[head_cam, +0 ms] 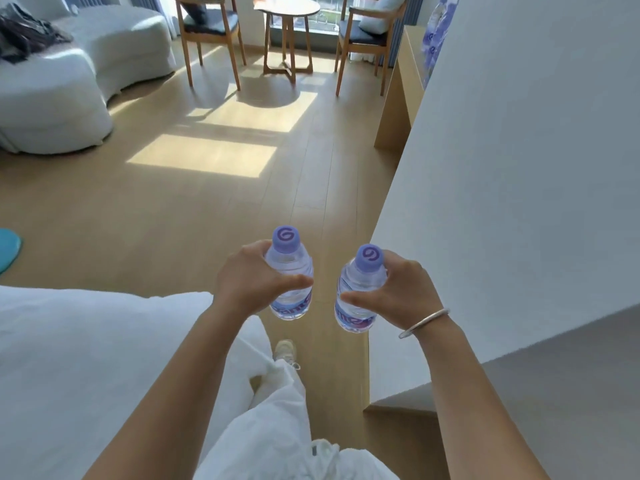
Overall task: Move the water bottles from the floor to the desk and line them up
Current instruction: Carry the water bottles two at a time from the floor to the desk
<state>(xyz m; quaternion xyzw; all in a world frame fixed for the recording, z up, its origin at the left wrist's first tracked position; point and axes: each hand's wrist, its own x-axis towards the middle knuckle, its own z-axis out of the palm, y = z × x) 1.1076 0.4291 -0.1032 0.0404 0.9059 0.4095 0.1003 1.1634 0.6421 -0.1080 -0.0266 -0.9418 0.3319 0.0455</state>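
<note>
Two bottles carried toward the desk, one per hand.

Left hand (242,282) wraps the left bottle (290,271), right hand (398,289) the right bottle (358,289), both upright, caps up, probably for setting straight down. Bed (86,358) crowds the left, wall (519,168) the right; open floor (207,202) leads to the far-right desk (403,88).

Wooden floor (173,209) bears a round table (286,8), chairs (207,26) and sofa (86,64).
</note>
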